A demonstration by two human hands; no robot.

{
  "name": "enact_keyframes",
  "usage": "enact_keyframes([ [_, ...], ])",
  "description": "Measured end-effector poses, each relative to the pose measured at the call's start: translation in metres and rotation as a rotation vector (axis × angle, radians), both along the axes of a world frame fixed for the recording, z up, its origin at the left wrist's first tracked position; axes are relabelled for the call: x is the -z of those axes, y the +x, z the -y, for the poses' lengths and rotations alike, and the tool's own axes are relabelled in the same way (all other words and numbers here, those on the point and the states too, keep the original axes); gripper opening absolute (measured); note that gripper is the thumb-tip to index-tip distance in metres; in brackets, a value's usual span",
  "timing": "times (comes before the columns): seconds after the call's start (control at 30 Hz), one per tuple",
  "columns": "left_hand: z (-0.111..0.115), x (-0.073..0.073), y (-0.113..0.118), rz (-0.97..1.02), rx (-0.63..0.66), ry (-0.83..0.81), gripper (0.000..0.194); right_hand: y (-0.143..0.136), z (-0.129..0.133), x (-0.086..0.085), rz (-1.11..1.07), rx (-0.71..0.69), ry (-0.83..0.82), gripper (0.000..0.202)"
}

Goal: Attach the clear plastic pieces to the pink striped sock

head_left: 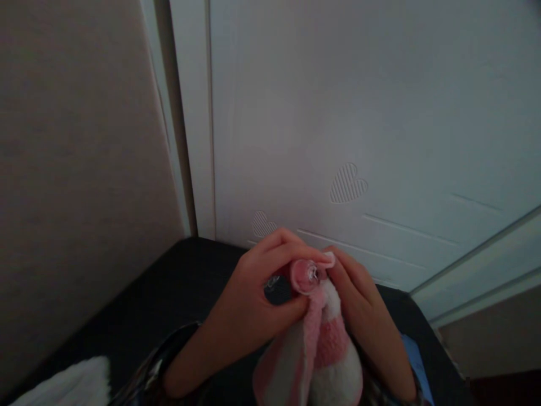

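A shiny object [302,276] is being clasped by the left hand [252,279]; striped cloth [332,341] is being held by the right hand [364,293] — by sliding fabric, the object could be dislodged.

The bare left hand [257,287] pinches a pink-and-white striped fuzzy cloth [332,341] (a small round pink piece [303,276] with a clear, shiny part shows between its fingers), and the bare right hand [366,304] holds the cloth's other side. Behind them, a pale panel [296,113] bears 2 ribbed hearts above a black surface [160,293].
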State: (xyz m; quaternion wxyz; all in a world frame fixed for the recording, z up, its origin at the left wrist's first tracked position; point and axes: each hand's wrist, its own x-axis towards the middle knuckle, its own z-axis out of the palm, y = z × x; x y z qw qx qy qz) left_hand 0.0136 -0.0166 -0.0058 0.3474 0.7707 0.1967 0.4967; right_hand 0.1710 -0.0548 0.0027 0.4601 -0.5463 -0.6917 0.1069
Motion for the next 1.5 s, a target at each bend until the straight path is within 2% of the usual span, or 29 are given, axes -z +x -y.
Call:
enact_keyframes([
  [0.1, -0.003, 0.000, 0.000, -0.002, -0.011, -0.037, 0.039, 0.001, 0.000, 0.001, -0.108, 0.024, -0.089, 0.024],
  [0.23, -0.009, 0.000, 0.003, -0.069, -0.060, -0.021, 0.044, 0.003, 0.002, -0.001, -0.156, 0.101, -0.133, 0.026],
  [0.43, -0.012, 0.003, 0.008, -0.158, -0.163, 0.026, 0.042, 0.005, 0.011, -0.003, -0.110, 0.000, -0.271, 0.024],
  [0.57, -0.010, 0.003, 0.008, -0.161, -0.179, -0.010, 0.034, 0.001, 0.010, -0.005, -0.075, -0.071, -0.265, 0.024],
  [0.67, -0.008, 0.001, 0.006, -0.166, -0.173, -0.026, 0.036, 0.000, 0.009, -0.006, -0.096, -0.076, -0.250, 0.020],
  [0.77, -0.009, 0.001, 0.006, -0.203, -0.174, -0.018, 0.038, 0.004, 0.009, -0.005, -0.104, -0.058, -0.238, 0.020],
  [0.93, -0.014, 0.006, 0.008, -0.248, -0.141, 0.024, 0.030, 0.014, 0.010, -0.003, -0.070, 0.019, -0.315, 0.024],
  [1.1, -0.019, 0.005, 0.003, -0.260, -0.095, 0.066, 0.026, 0.016, 0.011, -0.005, -0.122, 0.039, -0.288, 0.027],
  [1.2, -0.020, 0.003, -0.001, -0.241, -0.061, 0.066, 0.026, 0.016, 0.012, -0.005, -0.138, 0.009, -0.290, 0.027],
  [1.33, -0.020, 0.002, -0.005, -0.185, -0.083, 0.040, 0.022, 0.017, 0.013, -0.005, -0.137, -0.006, -0.286, 0.027],
  [1.5, -0.022, 0.000, -0.015, -0.029, -0.101, -0.032, 0.016, 0.019, 0.015, -0.008, -0.152, 0.043, -0.238, 0.025],
])
